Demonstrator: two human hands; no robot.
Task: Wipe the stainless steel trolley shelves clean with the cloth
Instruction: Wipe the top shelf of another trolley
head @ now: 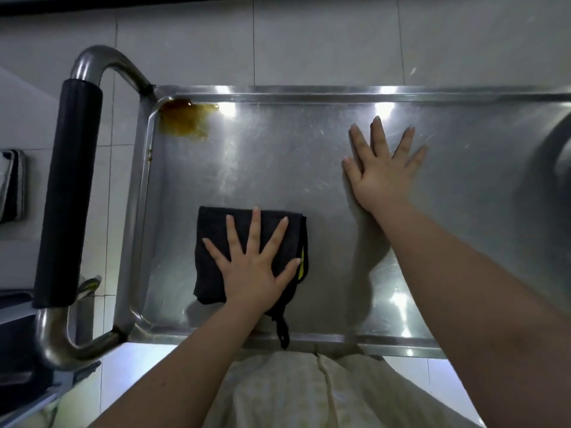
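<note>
Cloth lies lower centre on the trolley shelf under the spread left grip; right grip rests spread on bare steel, brown stain at upper left.

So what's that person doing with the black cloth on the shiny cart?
A person is wiping a stainless steel trolley. Their left hand presses flat, fingers spread, on a folded dark cloth near the front edge of the top shelf. Their right hand rests flat on the bare metal further right. A brown spill sits in the far left corner, not yet wiped; the cloth is well apart from it.
</note>
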